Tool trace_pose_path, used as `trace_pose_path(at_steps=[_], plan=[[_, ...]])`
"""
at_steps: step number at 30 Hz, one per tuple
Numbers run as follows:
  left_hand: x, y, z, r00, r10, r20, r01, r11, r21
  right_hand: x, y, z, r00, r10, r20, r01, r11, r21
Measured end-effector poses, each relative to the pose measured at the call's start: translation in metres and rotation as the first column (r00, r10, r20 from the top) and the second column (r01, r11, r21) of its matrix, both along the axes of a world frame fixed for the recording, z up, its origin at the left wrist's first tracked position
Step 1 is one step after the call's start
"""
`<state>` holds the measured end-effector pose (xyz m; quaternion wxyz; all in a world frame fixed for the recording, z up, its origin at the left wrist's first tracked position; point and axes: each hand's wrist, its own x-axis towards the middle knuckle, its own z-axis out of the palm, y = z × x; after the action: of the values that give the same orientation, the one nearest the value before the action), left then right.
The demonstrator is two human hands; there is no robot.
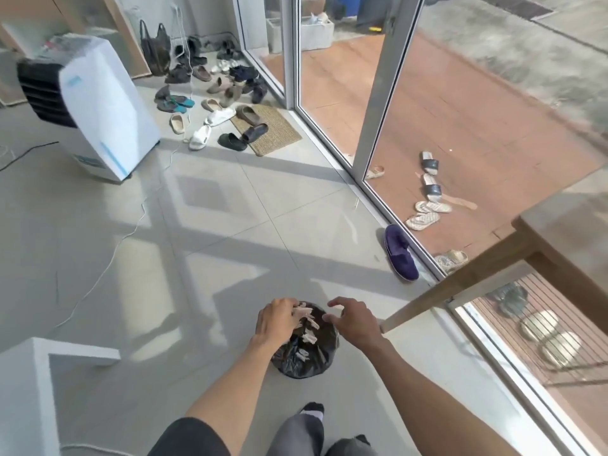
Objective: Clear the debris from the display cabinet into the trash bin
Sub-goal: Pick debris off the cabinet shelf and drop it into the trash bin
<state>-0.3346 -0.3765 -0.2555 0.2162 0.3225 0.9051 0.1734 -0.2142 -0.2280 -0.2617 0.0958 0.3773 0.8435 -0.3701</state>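
Pale debris (307, 324) spills from the left hand (278, 319), whose fingers are loosening over the bin (304, 353); pieces hang in mid-air above its black liner. Right hand (353, 320) hovers spread and empty at the bin's far rim. Bin stands on grey tiles (197, 258), near a wooden table leg (444, 287).

A home's entrance area, beside sliding glass doors.

A heap of shoes and slippers (214, 83) lies on the grey tiled floor (230, 225) just inside the glass doors (329, 77), around a woven doormat (273, 130). More sandals (427, 192) sit outside the doors on a wooden deck (460, 110). A white portable air cooler (102, 110) stands left of the doors, well inside.
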Motion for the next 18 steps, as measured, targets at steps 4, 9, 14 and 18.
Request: trace_pose_path(at_steps=[4, 9, 14, 18], plan=[[-0.006, 0.01, -0.002, 0.999, -0.045, 0.028, 0.047, 0.998, -0.044, 0.01, 0.021, -0.002, 0.999, -0.043, 0.012, 0.044, 0.999, -0.031], [-0.01, 0.041, 0.018, 0.992, -0.095, 0.086, 0.098, 0.995, -0.028, 0.02, 0.053, 0.015, 0.996, -0.088, -0.022, 0.088, 0.996, -0.006], [-0.008, 0.091, 0.056, 0.979, -0.178, 0.098, 0.172, 0.983, 0.068, 0.026, 0.084, 0.058, 0.948, -0.228, -0.222, 0.211, 0.973, -0.096], [0.001, 0.15, 0.103, 0.969, -0.218, 0.118, 0.19, 0.959, 0.213, 0.037, 0.121, 0.103, 0.845, -0.365, -0.391, 0.315, 0.93, -0.189]])
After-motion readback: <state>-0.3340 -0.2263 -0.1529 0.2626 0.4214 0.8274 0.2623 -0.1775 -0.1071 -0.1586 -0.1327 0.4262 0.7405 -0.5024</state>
